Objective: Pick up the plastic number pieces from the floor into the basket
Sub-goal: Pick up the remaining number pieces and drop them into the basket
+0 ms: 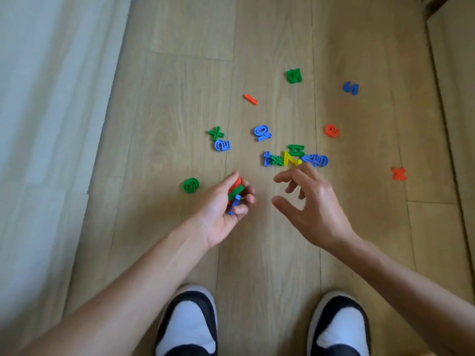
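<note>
Coloured plastic number pieces lie scattered on the wooden floor. My left hand grips a small bunch of red, green and blue pieces. My right hand hovers with spread, relaxed fingers and holds nothing, just below a cluster of blue, green and yellow pieces. A green 6 lies left of my left hand. Farther out are a blue 2, a green plus, a blue 10, a red 6 and a red x. No basket is in view.
A white curtain or wall runs down the left side. A green piece, a blue 5 and a red minus bar lie farther away. My two feet in black-and-white slippers stand at the bottom edge. A wooden edge borders the right.
</note>
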A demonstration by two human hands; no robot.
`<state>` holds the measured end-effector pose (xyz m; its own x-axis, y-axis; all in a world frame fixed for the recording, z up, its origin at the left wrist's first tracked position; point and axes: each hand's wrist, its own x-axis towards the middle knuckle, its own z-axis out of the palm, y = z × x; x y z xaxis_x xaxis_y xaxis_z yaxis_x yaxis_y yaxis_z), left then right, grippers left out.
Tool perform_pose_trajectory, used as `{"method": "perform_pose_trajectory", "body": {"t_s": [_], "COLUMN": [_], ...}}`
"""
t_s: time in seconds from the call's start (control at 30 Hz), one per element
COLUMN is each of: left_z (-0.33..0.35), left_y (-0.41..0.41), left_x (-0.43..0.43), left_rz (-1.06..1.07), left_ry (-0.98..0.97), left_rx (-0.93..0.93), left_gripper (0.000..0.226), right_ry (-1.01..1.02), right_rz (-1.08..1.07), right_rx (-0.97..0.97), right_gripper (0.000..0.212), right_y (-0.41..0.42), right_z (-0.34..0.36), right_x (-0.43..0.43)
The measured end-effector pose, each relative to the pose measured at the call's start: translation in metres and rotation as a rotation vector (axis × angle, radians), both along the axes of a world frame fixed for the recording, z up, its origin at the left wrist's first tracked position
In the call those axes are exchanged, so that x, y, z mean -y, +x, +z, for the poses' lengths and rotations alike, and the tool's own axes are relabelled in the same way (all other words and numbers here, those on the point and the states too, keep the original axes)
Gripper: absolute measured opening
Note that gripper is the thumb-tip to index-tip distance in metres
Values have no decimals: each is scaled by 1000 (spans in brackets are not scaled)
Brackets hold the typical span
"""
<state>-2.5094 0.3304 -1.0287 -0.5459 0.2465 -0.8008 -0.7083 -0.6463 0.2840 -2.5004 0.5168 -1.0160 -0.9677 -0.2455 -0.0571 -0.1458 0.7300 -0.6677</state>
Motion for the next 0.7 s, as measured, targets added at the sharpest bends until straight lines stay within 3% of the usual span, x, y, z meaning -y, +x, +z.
{"method": "perform_pose_trajectory", "body": {"t_s": [0.07, 0.2, 0.27, 0.4, 0.6, 0.7], "left_z": [-4, -20, -30, -43, -45, -48], "left_y": [-4, 0, 2, 13, 24, 19], "left_x": [26, 82, 101, 99, 86, 88], "left_rz": [-37, -568, -773, -975, -1085, -939], "left_ry": [-262, -1391, -1676, -1849, -1985, -1889], "left_rx": [-157, -679, -801, -803, -846, -833], "left_gripper": [32, 31, 27, 21, 29, 27], "right_ry": [74, 309, 370, 433, 277, 192], "right_rz": [169, 431, 479, 506, 422, 374], "right_rx": [79, 46, -17, -139, -120, -181], "right_gripper": [42, 55, 49, 23, 17, 19], "right_y": [-5, -13, -16, -23, -44, -83], "right_z": [-13, -27, -31, -49, -44, -35], "right_x": [16, 46, 58, 67, 66, 79]}}
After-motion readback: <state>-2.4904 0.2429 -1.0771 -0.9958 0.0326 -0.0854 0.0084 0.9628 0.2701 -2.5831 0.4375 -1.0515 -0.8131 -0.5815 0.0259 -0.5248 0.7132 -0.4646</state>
